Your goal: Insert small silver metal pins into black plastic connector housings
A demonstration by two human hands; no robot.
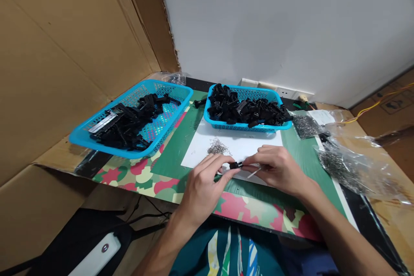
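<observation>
Between thumb and fingers, my left hand (pixel 207 179) pinches a small black plastic part (pixel 234 165) over the near edge of the white paper (pixel 197 146). My right hand (pixel 276 166) is closed at the part's right end, its fingertips meeting it. A thin whitish stick (pixel 254 173) pokes out below the right fingers; its kind is unclear. Whether a tiny metal piece is also in the right fingertips is too small to tell. Just beyond my left hand lies a pile of small metal wire pieces (pixel 217 146).
Two blue baskets hold black plastic parts: the left basket (pixel 166 136) and the back basket (pixel 249 127). Clear bags of metal pieces, a far bag (pixel 305 126) and a near bag (pixel 339 168), lie at right. Cardboard (pixel 64 30) walls the left; a power strip (pixel 286 92) sits behind.
</observation>
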